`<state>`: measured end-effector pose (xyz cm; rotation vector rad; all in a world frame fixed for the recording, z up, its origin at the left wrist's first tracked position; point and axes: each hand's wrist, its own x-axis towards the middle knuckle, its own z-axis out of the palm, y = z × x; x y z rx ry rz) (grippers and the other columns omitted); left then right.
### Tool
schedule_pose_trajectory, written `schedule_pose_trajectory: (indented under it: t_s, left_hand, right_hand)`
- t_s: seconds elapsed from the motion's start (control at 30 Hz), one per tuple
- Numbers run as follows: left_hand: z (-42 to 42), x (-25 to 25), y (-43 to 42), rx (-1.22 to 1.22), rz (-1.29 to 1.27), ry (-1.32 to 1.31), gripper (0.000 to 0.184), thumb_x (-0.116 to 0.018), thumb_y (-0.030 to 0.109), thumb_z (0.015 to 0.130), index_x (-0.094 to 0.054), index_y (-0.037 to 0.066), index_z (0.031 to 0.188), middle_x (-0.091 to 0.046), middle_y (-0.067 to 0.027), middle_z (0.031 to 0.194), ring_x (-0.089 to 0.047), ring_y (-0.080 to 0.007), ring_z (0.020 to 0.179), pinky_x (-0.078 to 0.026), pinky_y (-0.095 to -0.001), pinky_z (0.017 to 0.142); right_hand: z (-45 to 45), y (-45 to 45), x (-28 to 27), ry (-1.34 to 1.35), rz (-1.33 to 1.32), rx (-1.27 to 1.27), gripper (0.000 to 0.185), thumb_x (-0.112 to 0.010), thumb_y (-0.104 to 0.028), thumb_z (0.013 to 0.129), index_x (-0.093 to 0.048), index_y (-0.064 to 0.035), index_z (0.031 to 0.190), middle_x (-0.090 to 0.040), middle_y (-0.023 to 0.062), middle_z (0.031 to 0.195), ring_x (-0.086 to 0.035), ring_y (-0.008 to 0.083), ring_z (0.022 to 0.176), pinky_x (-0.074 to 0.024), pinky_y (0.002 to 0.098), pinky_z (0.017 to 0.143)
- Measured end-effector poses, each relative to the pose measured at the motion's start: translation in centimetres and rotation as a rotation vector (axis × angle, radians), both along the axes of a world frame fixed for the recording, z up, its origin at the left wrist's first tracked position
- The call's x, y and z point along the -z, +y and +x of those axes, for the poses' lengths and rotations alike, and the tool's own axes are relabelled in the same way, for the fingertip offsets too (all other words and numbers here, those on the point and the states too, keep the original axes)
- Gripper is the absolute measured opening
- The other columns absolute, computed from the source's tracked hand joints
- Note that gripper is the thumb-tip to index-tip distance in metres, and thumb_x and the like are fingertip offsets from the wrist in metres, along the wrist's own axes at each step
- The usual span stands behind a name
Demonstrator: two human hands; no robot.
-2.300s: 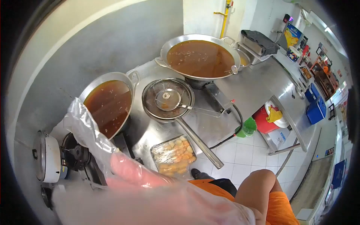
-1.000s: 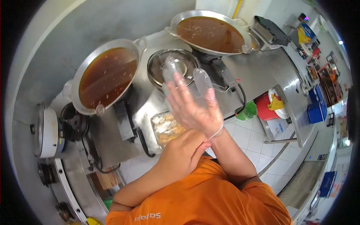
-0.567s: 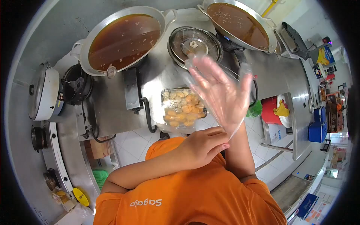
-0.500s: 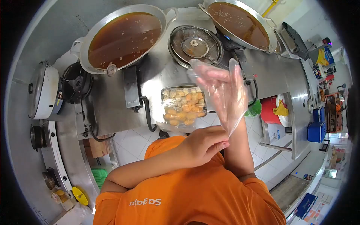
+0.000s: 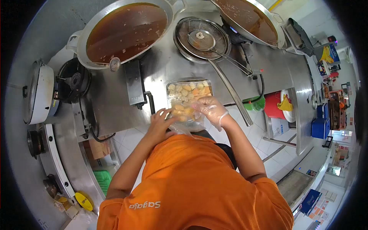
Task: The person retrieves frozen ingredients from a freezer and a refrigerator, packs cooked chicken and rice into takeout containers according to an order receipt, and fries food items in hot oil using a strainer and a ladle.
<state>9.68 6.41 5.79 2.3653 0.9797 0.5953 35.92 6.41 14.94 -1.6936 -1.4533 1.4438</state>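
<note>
A tray of golden, breaded-looking food pieces (image 5: 190, 89) rests at the near edge of the steel counter. Clear plastic film (image 5: 188, 125) hangs over its near end. My left hand (image 5: 158, 124) is bare, at the tray's near-left corner, with its fingers curved and apart beside the film. Over the tray's near-right part is my right hand (image 5: 211, 110), in a clear plastic glove. Its fingertips come together at the film; exactly what they pinch is partly hidden by the glare.
Two wide pans of brown oil, one left (image 5: 126, 32) and one right (image 5: 249, 19), stand at the back. Between them lie stacked strainers (image 5: 201, 38), one long handle (image 5: 232, 94) reaching past the counter edge. A black burner (image 5: 74, 78) and white pot (image 5: 41, 92) sit at left.
My left hand has let go of the glove cuff on my right wrist and moved left to the tray. My right hand has come down from the raised position to the tray.
</note>
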Motion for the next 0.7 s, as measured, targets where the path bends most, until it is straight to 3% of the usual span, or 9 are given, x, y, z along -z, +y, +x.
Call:
schedule_pose_trajectory:
  t_s: [0.1, 0.13, 0.23, 0.27, 0.37, 0.4, 0.5, 0.67, 0.7]
  left_hand:
    - [1.5, 2.5, 1.9, 0.102, -0.118, -0.158, 0.023, -0.07, 0.009, 0.083, -0.07, 0.008, 0.106, -0.067, -0.0094, 0.117, -0.057, -0.029, 0.119, -0.039, -0.0434, 0.105]
    - [2.6, 1.2, 2.8, 0.059, -0.097, -0.272, 0.014, -0.068, 0.018, 0.09, -0.07, 0.004, 0.096, -0.068, -0.011, 0.104, -0.062, -0.0316, 0.103, -0.045, -0.041, 0.09]
    - [4.2, -2.7, 6.3, 0.014, -0.465, -0.356, 0.022, -0.062, 0.02, 0.097, -0.069, 0.0, 0.092, -0.067, -0.0123, 0.087, -0.063, -0.034, 0.086, -0.049, -0.0367, 0.078]
    - [4.7, -2.8, 7.4, 0.012, -0.351, -0.416, 0.031, -0.058, 0.024, 0.101, -0.068, -0.002, 0.09, -0.066, -0.013, 0.074, -0.064, -0.0292, 0.072, -0.05, -0.0335, 0.07]
    - [6.3, -2.5, 9.8, -0.046, -0.538, -0.444, 0.039, -0.054, 0.03, 0.105, -0.07, -0.003, 0.09, -0.069, -0.0079, 0.078, -0.063, -0.015, 0.073, -0.05, -0.0305, 0.073]
    - [6.7, -2.6, 10.7, -0.041, -0.519, -0.403, 0.042, -0.053, 0.032, 0.106, -0.069, -0.004, 0.09, -0.071, -0.006, 0.08, -0.063, -0.013, 0.074, -0.05, -0.0291, 0.073]
    - [7.9, -3.3, 12.0, -0.054, -0.543, -0.391, 0.043, -0.053, 0.032, 0.106, -0.07, -0.004, 0.091, -0.071, -0.0063, 0.081, -0.063, -0.0131, 0.074, -0.05, -0.0292, 0.073]
    - [8.9, -3.2, 12.9, -0.11, -0.514, -0.348, 0.039, -0.053, 0.029, 0.106, -0.07, -0.004, 0.094, -0.072, -0.0073, 0.082, -0.063, -0.0131, 0.073, -0.051, -0.0292, 0.073]
    - [9.1, -3.3, 13.1, -0.135, -0.521, -0.372, 0.034, -0.055, 0.026, 0.105, -0.07, -0.003, 0.097, -0.073, -0.0075, 0.084, -0.064, -0.0128, 0.074, -0.051, -0.0287, 0.072]
  right_hand:
    - [1.6, -1.1, 0.8, -0.294, 0.073, -0.132, 0.023, -0.066, -0.024, 0.095, -0.071, -0.002, 0.095, -0.069, 0.0159, 0.089, -0.067, 0.0278, 0.084, -0.0532, 0.0385, 0.077]
    - [2.1, -1.7, 0.7, -0.411, 0.122, -0.167, 0.022, -0.065, -0.022, 0.095, -0.072, -0.0018, 0.098, -0.071, 0.0192, 0.093, -0.069, 0.032, 0.088, -0.0538, 0.0402, 0.079]
    - [3.0, -2.9, -1.1, -0.399, 0.05, 0.092, 0.024, -0.062, -0.018, 0.093, -0.073, -0.0027, 0.107, -0.07, 0.023, 0.104, -0.068, 0.0389, 0.098, -0.0533, 0.0427, 0.087]
    - [3.8, -3.3, -0.2, -0.347, 0.063, 0.103, 0.029, -0.064, -0.017, 0.092, -0.07, -0.0026, 0.116, -0.07, 0.0223, 0.108, -0.067, 0.0383, 0.102, -0.053, 0.0424, 0.09]
    - [2.4, -2.5, 0.7, -0.482, 0.605, 0.073, 0.038, -0.071, -0.015, 0.088, -0.067, -0.001, 0.123, -0.069, 0.0205, 0.108, -0.066, 0.0386, 0.097, -0.0533, 0.0415, 0.086]
    - [1.8, -1.6, 0.4, -0.506, 0.701, 0.106, 0.043, -0.072, -0.015, 0.086, -0.064, -0.0027, 0.127, -0.067, 0.0218, 0.115, -0.065, 0.0395, 0.101, -0.0517, 0.0421, 0.091]
    - [2.5, 1.5, 4.1, -0.643, 0.929, 0.014, 0.047, -0.072, -0.013, 0.083, -0.063, -0.004, 0.129, -0.068, 0.0215, 0.113, -0.065, 0.0394, 0.1, -0.0505, 0.0441, 0.093]
    - [3.2, 4.0, 7.1, -0.42, 0.89, 0.162, 0.007, -0.072, -0.009, 0.082, -0.073, -0.0054, 0.089, -0.071, 0.0159, 0.088, -0.067, 0.0373, 0.084, -0.0528, 0.0458, 0.075]
    - [3.6, 4.2, 7.4, -0.401, 0.885, 0.154, 0.008, -0.072, -0.009, 0.082, -0.073, -0.005, 0.089, -0.071, 0.0164, 0.088, -0.067, 0.037, 0.082, -0.0525, 0.0458, 0.074]
